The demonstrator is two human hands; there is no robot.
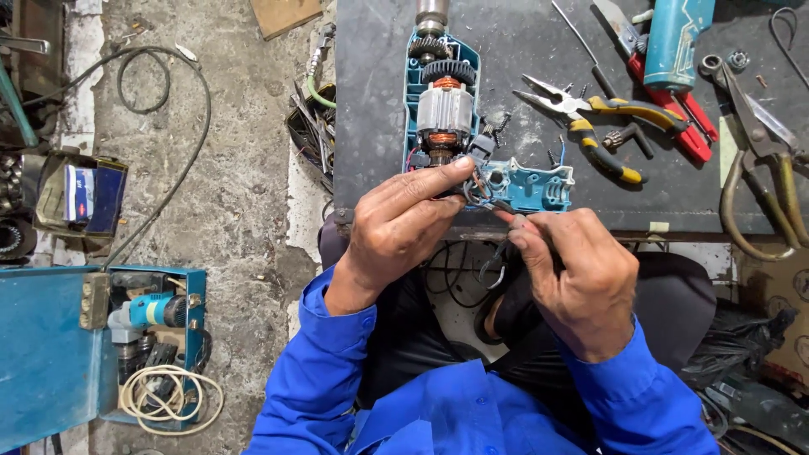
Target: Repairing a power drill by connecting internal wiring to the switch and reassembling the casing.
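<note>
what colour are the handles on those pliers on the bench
Yellow and black, seen in the head view: the pliers lie open on the dark bench.

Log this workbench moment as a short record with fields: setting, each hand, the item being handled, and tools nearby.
Setting: dark workbench seen from above, concrete floor to the left
Item: opened power drill, teal shell, motor and gears exposed
Left hand: fingertips on the wiring at the drill's handle
Right hand: pinching a thin tool or wire at the handle; which one is unclear
Nearby: yellow-handled pliers, red-handled cutters, large shears
Floor: open blue case holding another drill
</note>
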